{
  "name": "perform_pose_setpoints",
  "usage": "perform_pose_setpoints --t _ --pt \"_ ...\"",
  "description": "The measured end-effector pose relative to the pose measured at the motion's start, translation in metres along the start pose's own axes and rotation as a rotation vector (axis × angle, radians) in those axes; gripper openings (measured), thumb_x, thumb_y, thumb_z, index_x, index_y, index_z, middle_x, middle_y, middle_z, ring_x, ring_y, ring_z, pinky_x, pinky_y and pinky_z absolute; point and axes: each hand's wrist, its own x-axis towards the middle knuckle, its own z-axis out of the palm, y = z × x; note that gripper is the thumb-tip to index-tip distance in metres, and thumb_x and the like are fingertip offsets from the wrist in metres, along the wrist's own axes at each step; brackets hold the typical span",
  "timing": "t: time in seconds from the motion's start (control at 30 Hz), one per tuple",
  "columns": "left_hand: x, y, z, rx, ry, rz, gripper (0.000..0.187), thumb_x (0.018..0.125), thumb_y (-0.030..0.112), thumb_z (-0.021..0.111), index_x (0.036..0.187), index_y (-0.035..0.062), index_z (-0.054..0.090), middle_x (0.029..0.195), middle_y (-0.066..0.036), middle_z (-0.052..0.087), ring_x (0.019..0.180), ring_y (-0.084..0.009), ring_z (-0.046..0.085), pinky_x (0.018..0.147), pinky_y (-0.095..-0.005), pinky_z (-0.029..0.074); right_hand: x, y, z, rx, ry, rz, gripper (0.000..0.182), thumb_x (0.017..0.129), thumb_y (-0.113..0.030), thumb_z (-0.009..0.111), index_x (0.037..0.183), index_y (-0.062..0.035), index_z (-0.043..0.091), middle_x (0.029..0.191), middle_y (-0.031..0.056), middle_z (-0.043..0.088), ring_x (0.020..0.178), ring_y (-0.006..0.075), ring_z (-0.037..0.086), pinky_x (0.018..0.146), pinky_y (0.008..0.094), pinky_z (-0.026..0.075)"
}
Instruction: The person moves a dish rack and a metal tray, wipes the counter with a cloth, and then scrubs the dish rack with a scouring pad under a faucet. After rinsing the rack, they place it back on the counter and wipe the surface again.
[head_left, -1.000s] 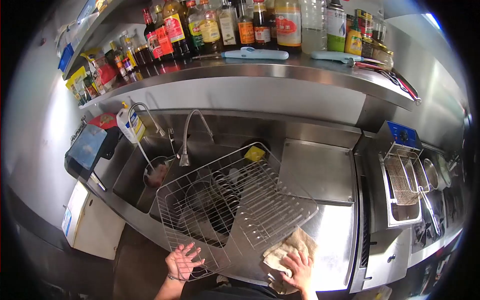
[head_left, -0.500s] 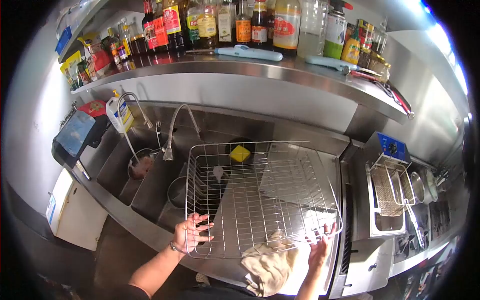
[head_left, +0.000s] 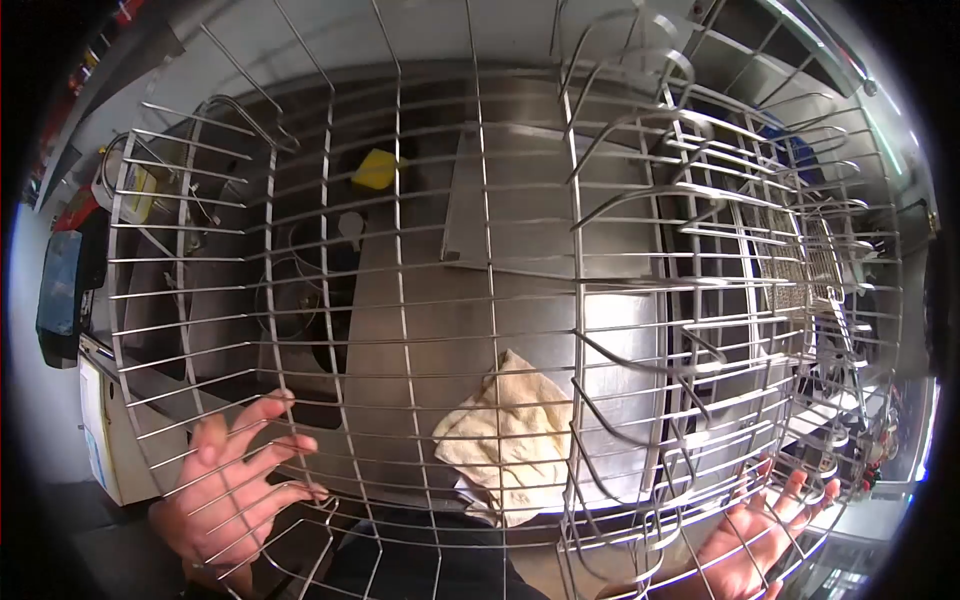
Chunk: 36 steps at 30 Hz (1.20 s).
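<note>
A large metal wire dish rack (head_left: 577,260) fills most of the view, raised close to the camera and above the counter. My left hand (head_left: 225,500) grips its lower left side, with fingers curled through and around the wires. At the lower right, my right hand (head_left: 755,540) supports the rack's other side, its fingers partly hidden behind the wires. Through the mesh a beige cloth (head_left: 510,430) shows on the steel counter (head_left: 400,420), near the front edge.
Behind the mesh, a yellow sponge (head_left: 376,170) lies near the wall and a flat metal sheet (head_left: 530,210) rests on the counter. Steel sinks (head_left: 222,330) are at left. On the right stands a fryer with a wire basket (head_left: 775,245).
The rack has come up from above the counter toward the camera and tilted, both hands moving with it. My view has dropped, so the bottle shelf is mostly out of sight.
</note>
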Motion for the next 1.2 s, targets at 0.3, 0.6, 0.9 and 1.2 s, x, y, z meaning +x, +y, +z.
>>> perform_pose_setpoints --t 0.3,0.6,0.9,1.2 --pt "0.009 0.001 0.0 0.034 -0.053 -0.019 0.023 0.077 0.02 0.061 0.087 0.0117 0.042 0.131 -0.019 0.031 0.115 -0.0416 0.036 0.082 -0.0621 0.038 -0.003 0.019 0.013 0.001 0.03 0.096 0.104 0.055 -0.031 0.071 0.14 -0.0203 0.013 0.127 0.0115 0.031 0.111 0.0323 0.039 0.084 0.0545 0.041" --pt "-0.034 -0.037 -0.096 -0.208 0.12 -0.033 0.043 0.051 0.012 0.053 0.093 0.0116 0.045 0.134 -0.018 0.032 0.121 -0.0421 0.031 0.091 -0.0653 0.03 -0.023 0.099 0.075 -0.033 0.075 0.509 0.114 0.045 -0.031 0.074 0.14 -0.0222 0.012 0.122 0.0097 0.029 0.11 0.0347 0.037 0.083 0.0559 0.042" --pt "-0.142 -0.041 -0.212 -0.366 0.454 0.045 0.025 0.065 0.014 0.046 0.09 0.0148 0.052 0.118 -0.012 0.051 0.115 -0.0396 0.039 0.088 -0.0672 0.032 -0.104 0.181 0.16 0.02 -0.277 0.852 0.1 0.055 -0.023 0.065 0.14 -0.0198 0.012 0.123 0.0119 0.029 0.112 0.0313 0.036 0.084 0.0504 0.044" --pt "-0.174 -0.013 -0.374 -0.422 0.644 0.095 0.014 0.072 0.016 0.046 0.085 0.0166 0.052 0.104 -0.007 0.053 0.102 -0.0331 0.05 0.079 -0.0636 0.04 -0.21 0.295 0.27 -0.047 -0.517 1.044 0.081 0.073 -0.013 0.05 0.142 -0.0209 0.007 0.137 0.0147 0.021 0.105 0.0252 0.041 0.082 0.0429 0.041"
